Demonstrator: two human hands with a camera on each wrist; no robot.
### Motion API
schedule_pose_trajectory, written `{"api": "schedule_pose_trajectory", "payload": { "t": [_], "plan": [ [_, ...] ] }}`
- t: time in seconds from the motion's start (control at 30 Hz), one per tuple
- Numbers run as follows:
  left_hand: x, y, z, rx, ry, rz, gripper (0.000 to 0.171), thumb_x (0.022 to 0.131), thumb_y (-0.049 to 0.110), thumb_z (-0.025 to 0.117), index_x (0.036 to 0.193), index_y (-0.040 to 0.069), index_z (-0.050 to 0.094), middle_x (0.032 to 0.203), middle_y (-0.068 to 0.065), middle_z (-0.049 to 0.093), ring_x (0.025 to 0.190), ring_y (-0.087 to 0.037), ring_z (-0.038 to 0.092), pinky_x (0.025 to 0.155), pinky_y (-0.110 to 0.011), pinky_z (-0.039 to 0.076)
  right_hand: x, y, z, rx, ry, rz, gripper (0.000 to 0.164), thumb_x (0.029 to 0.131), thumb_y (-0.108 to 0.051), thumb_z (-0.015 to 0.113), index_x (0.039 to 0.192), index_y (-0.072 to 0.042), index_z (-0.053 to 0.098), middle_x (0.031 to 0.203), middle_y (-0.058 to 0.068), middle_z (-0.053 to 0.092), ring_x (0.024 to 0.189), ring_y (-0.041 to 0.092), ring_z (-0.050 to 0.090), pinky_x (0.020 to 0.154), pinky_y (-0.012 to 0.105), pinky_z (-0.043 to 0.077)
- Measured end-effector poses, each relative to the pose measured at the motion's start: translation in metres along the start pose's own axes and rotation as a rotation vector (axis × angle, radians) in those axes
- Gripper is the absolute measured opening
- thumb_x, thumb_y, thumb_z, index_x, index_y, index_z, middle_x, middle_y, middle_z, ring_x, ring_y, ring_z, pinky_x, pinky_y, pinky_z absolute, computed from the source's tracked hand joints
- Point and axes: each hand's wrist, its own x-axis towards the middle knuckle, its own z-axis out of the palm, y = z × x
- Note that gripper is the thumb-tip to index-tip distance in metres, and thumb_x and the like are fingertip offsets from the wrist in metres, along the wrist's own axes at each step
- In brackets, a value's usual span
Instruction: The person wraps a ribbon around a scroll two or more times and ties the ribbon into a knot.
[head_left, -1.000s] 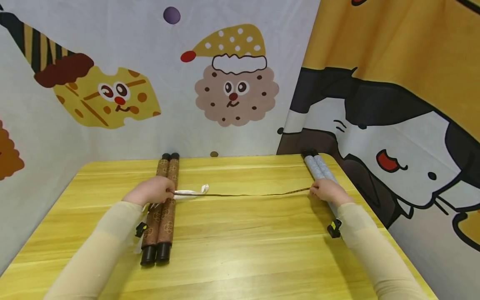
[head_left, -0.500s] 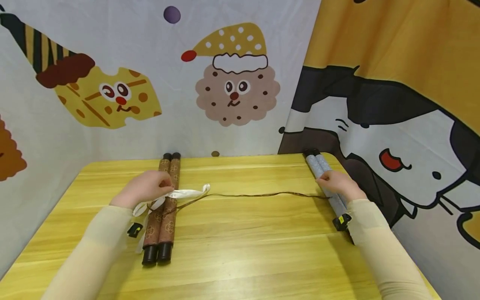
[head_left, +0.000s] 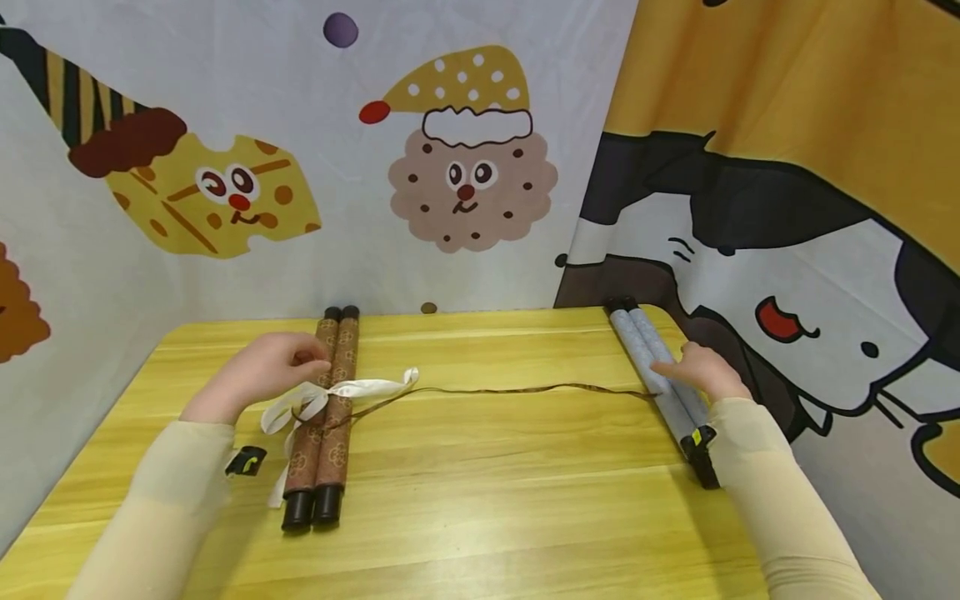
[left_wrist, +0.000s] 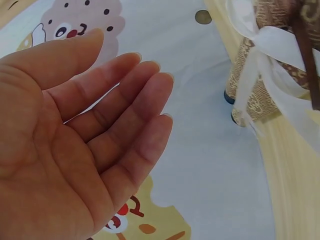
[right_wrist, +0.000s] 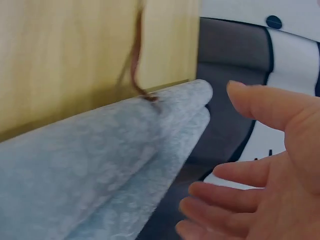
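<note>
A brown patterned scroll [head_left: 335, 450], rolled from both ends into two rolls with black end knobs, lies on the left of the table. White ribbon [head_left: 371, 387] is tied in a bow around it. A thin brown cord [head_left: 487, 390] runs slack from this scroll to a pale blue-grey scroll [head_left: 645, 354] at the right, also in two rolls. My left hand [head_left: 258, 373], palm bare in the left wrist view, hovers beside the brown scroll with relaxed fingers. Over the blue-grey scroll's outer side is my right hand [head_left: 705, 371], thumb and fingers spread apart, holding nothing.
The wooden table [head_left: 487, 475] reaches back to a cartoon-printed cloth wall [head_left: 330, 275]. A yellow and black printed curtain [head_left: 697, 92] hangs along the right edge, close to the blue-grey scroll. Small black wrist devices [head_left: 246, 461] sit at both cuffs.
Both hands have let go of the brown cord, which was stretched straight and now lies slack. The left hand moved left off the bow, and the right hand moved right.
</note>
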Motion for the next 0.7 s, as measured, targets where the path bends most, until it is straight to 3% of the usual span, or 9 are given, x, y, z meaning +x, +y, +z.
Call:
{"api": "schedule_pose_trajectory", "payload": {
  "t": [0.13,0.27,0.37,0.53,0.7],
  "plan": [
    [-0.004,-0.004,0.003,0.013,0.005,0.000,0.017,0.096,0.017,0.066,0.105,0.004,0.070,0.092,-0.002,0.068,0.080,-0.016,0.062,0.072,-0.044,0.052,-0.001,0.000,0.008,0.012,-0.051,0.056,0.110,0.090,-0.062,0.059,0.146,0.020,0.013,0.146,0.042,0.023,0.124,0.057,0.036,0.095,0.066,0.038],
    [-0.007,-0.008,0.006,0.013,-0.001,-0.016,0.017,0.096,0.019,0.066,0.102,0.005,0.070,0.089,0.000,0.067,0.078,-0.015,0.061,0.071,-0.042,0.051,0.001,-0.001,0.016,-0.017,-0.007,0.047,0.094,0.088,-0.061,0.061,0.136,0.017,0.036,0.127,0.036,0.046,0.104,0.045,0.052,0.082,0.058,0.045],
    [-0.010,-0.010,0.008,0.010,-0.013,-0.033,0.016,0.096,0.021,0.066,0.100,0.006,0.070,0.087,0.002,0.066,0.077,-0.013,0.060,0.070,-0.041,0.051,0.005,-0.004,0.020,-0.038,0.025,0.048,0.085,0.086,-0.060,0.064,0.122,0.015,0.047,0.109,0.028,0.055,0.091,0.038,0.055,0.075,0.052,0.046],
    [-0.011,-0.014,0.014,-0.003,-0.023,-0.053,0.018,0.097,0.022,0.065,0.102,0.006,0.069,0.090,0.001,0.066,0.079,-0.015,0.061,0.072,-0.042,0.052,0.014,-0.009,0.025,-0.094,0.034,0.078,0.083,0.082,-0.059,0.068,0.120,0.014,0.052,0.107,0.028,0.059,0.089,0.037,0.057,0.074,0.053,0.046],
    [-0.012,-0.019,0.021,-0.003,0.013,-0.057,0.015,0.097,0.018,0.065,0.102,0.004,0.068,0.092,-0.003,0.067,0.084,-0.022,0.063,0.076,-0.048,0.052,0.022,-0.008,0.028,-0.133,0.052,0.078,0.073,0.080,-0.052,0.069,0.113,0.012,0.056,0.098,0.026,0.060,0.083,0.036,0.057,0.070,0.051,0.046]
  ]
}}
